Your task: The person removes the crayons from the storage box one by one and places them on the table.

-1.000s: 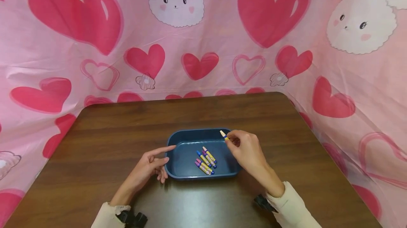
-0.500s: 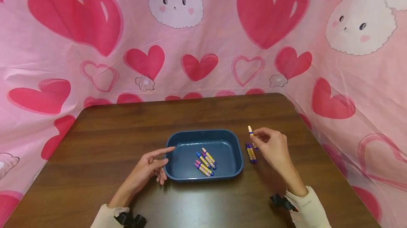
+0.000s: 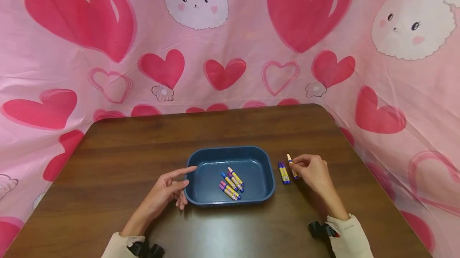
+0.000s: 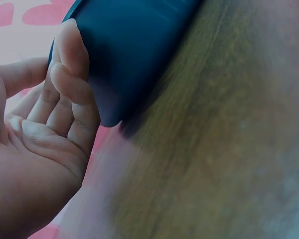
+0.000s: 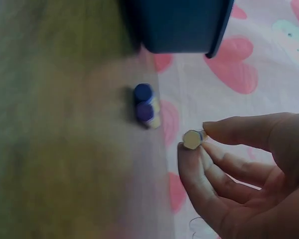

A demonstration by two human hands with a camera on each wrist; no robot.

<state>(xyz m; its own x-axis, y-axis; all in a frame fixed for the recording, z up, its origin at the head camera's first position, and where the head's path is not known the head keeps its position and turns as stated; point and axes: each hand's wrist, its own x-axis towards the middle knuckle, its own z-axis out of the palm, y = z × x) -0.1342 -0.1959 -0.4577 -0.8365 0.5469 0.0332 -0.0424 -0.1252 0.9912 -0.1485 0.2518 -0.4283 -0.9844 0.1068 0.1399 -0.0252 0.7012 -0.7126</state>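
Observation:
My right hand (image 3: pixel 316 172) pinches a cream-tipped crayon (image 3: pixel 289 159) between thumb and fingertips, right of the blue tray (image 3: pixel 230 203). In the right wrist view the same crayon (image 5: pixel 192 140) shows end-on. Just left of it, two purple-blue crayons (image 3: pixel 284 173) lie side by side on the table. My left hand (image 3: pixel 167 189) rests at the tray's left end, index finger reaching straight over the rim and thumb near the rim. Its other fingers hang loosely bent outside. Several crayons (image 3: pixel 231 185), pink, purple, blue and peach, lie inside the tray.
The brown wooden table (image 3: pixel 143 142) carries the tray near its middle. A pink cloth with hearts and rabbits (image 3: pixel 226 42) hangs behind and along both sides. A dark strap device (image 3: pixel 320 230) sits on the right wrist, another (image 3: pixel 147 249) on the left.
My right hand has carried the cream-tipped crayon from over the tray rightward, then down beside the two crayons on the table. The left hand has stayed at the tray's left end.

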